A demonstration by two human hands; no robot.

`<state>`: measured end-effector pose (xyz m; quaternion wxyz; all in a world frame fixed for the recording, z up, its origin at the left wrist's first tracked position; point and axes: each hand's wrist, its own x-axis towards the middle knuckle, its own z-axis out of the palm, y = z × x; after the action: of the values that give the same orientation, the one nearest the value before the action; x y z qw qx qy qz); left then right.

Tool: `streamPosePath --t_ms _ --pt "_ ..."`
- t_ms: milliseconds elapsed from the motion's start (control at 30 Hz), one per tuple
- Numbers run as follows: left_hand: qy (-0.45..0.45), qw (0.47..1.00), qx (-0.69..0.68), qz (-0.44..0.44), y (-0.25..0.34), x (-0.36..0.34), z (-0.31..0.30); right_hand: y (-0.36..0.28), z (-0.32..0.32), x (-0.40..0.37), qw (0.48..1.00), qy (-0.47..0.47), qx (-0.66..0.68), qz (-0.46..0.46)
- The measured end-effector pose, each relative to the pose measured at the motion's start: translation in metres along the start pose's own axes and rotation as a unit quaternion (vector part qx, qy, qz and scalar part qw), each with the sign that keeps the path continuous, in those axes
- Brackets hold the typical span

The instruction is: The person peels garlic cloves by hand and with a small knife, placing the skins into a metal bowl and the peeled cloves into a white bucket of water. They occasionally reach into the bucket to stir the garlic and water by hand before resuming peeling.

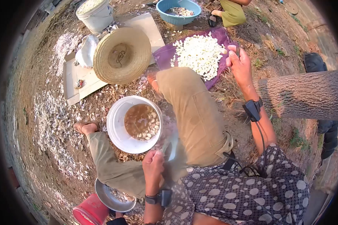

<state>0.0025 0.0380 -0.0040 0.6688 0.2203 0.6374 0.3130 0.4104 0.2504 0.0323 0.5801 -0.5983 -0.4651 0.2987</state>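
My left hand (153, 165) is closed, just below the rim of a white bucket (114, 129); what its fingers hold, if anything, is hidden. In the bucket, pale garlic cloves (149, 129) sit in brownish water. My right hand (239, 67) is raised at the right edge of a purple cloth (163, 56), its thumb and fingers pinched together. A small dark thing shows at those fingertips, too small to name. A heap of peeled garlic cloves (199, 54) covers much of the cloth.
A straw hat (105, 62) lies on flattened cardboard (77, 88). Behind stand another white bucket (97, 18) and a teal basin (169, 17), near another person's leg (233, 15). A metal bowl (103, 193) and red bucket (90, 212) are lower left; a tree trunk (300, 93) stands right.
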Motion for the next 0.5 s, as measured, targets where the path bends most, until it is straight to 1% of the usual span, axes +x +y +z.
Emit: streamPosePath --t_ms 33,133,167,233,333,400,500 --pt "-0.007 1.000 -0.002 -0.010 0.000 0.000 -0.001 0.001 -0.006 0.007 0.999 0.013 -0.031 -0.001" --pt "-0.020 0.998 -0.053 -0.025 0.014 -0.006 0.001 -0.017 -0.022 0.003 0.996 0.087 0.019 0.024" --pt "-0.031 0.995 -0.099 -0.011 0.014 -0.009 0.002 -0.023 -0.023 -0.006 0.993 0.103 0.047 0.018" --pt "-0.061 0.980 -0.189 0.022 0.014 -0.011 0.008 -0.023 -0.024 -0.028 0.992 0.095 0.073 0.033" --pt "-0.099 0.979 -0.173 0.040 0.016 -0.018 0.011 -0.026 -0.014 -0.066 0.990 0.088 0.099 0.046" --pt "-0.107 0.983 -0.143 0.046 0.009 -0.018 0.005 -0.035 0.000 -0.092 0.989 0.085 0.105 0.055" --pt "-0.097 0.986 -0.118 0.069 0.001 -0.020 -0.002 -0.054 0.029 -0.126 0.992 0.030 0.119 0.027"
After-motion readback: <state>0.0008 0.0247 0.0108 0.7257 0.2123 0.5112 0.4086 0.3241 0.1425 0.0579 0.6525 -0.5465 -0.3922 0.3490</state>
